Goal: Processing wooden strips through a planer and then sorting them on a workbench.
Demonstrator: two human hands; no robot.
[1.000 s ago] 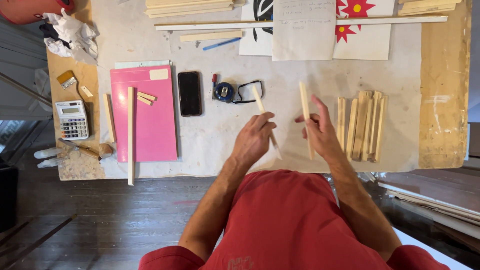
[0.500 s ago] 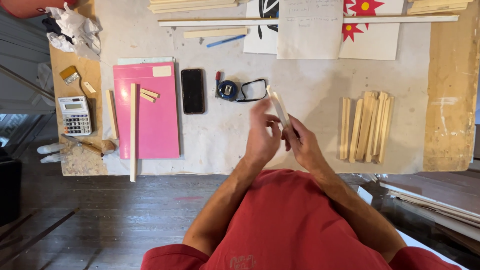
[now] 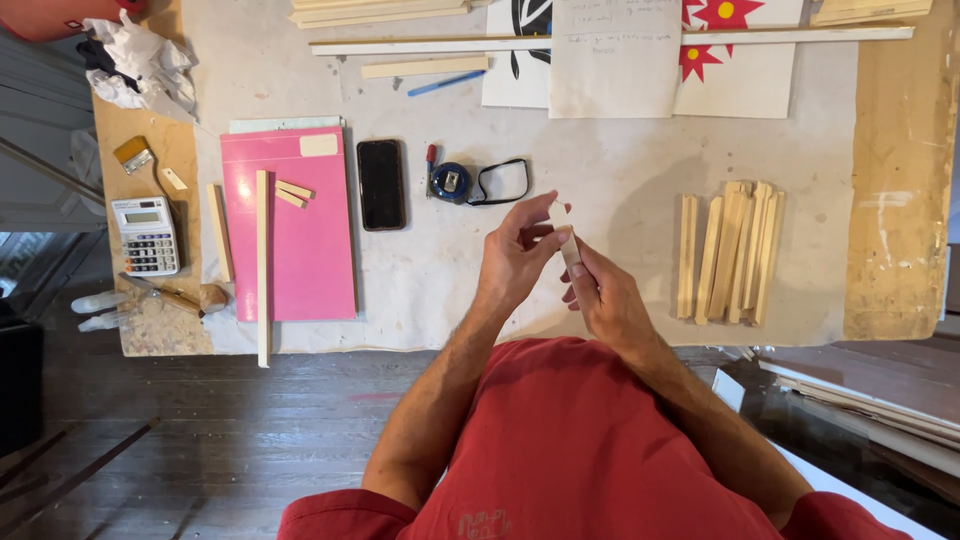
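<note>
Both of my hands meet over the middle of the table (image 3: 640,180) around a short pale wooden strip (image 3: 563,228). My left hand (image 3: 516,255) pinches its upper end with thumb and fingers. My right hand (image 3: 606,298) grips the lower part, so most of the strip is hidden between the fingers. A pile of several similar wooden strips (image 3: 728,256) lies flat to the right of my hands. A blue tape measure (image 3: 452,182) with a black strap rests just beyond my left hand.
A black phone (image 3: 381,184) lies next to a pink board (image 3: 289,230) bearing a long wooden strip (image 3: 262,268) and small offcuts. A calculator (image 3: 146,234) and brush sit far left. Papers, a red-star print (image 3: 735,55) and long strips line the far edge.
A second ago my hands were apart, each with its own strip. They have come together and now grip what looks like one strip between them, which has tilted slightly.
</note>
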